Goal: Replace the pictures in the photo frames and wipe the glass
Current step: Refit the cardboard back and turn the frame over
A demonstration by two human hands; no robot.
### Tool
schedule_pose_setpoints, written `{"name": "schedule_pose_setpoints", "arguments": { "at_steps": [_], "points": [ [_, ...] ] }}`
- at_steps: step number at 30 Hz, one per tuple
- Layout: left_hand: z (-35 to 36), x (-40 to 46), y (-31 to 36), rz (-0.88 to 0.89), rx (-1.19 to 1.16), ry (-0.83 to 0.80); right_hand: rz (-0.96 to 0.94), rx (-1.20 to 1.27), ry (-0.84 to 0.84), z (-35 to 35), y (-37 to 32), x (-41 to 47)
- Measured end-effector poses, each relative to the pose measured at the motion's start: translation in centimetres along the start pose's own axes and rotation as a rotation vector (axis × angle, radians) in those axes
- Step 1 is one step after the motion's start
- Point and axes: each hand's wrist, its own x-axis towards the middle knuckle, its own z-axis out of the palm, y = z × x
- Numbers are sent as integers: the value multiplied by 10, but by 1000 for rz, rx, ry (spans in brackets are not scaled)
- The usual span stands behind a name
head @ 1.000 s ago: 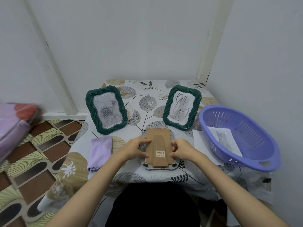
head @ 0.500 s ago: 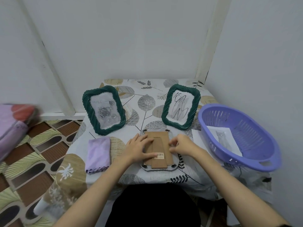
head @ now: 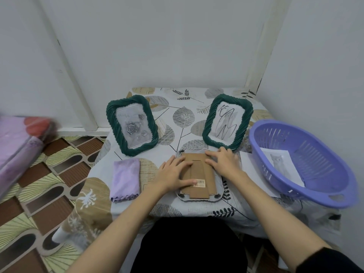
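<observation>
At the near edge of the worktop, a third photo frame lies face down with its brown cardboard back up, and both hands press flat on it with fingers spread: the left hand at its left side, the right hand at its upper right corner. I judge this frame mid-swap, its back not yet off, while two green frames stand behind holding pictures, the purple cloth lies just left, and a cat picture waits in the purple basket. A barcode sticker sits on the back, its print too small to read.
</observation>
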Motion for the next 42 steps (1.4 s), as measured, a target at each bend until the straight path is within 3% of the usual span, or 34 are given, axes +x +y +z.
{"name": "schedule_pose_setpoints", "arguments": {
  "at_steps": [4, 8, 11, 17, 22, 28, 42],
  "points": [
    [1, -1, -1, -3, -11, -3, 43, 66, 51, 5, 0, -5],
    [3, -4, 1, -4, -12, 19, 122, 360, 103, 12, -4, -14],
    [1, -5, 0, -13, -19, 51, 94, 450, 96, 16, -11, -20],
    [-5, -12, -7, -55, -12, 78, 14, 265, 24, 15, -20, -17],
    [-4, 8, -9, -173, -226, 299, 42, 194, -5, 13, -23, -14],
    [-2, 25, -19, -226, -67, 226, 49, 164, -57, 9, -22, -10],
    [2, 20, -18, -183, -81, 349, 84, 225, -31, 10, -24, -14]
  ]
}}
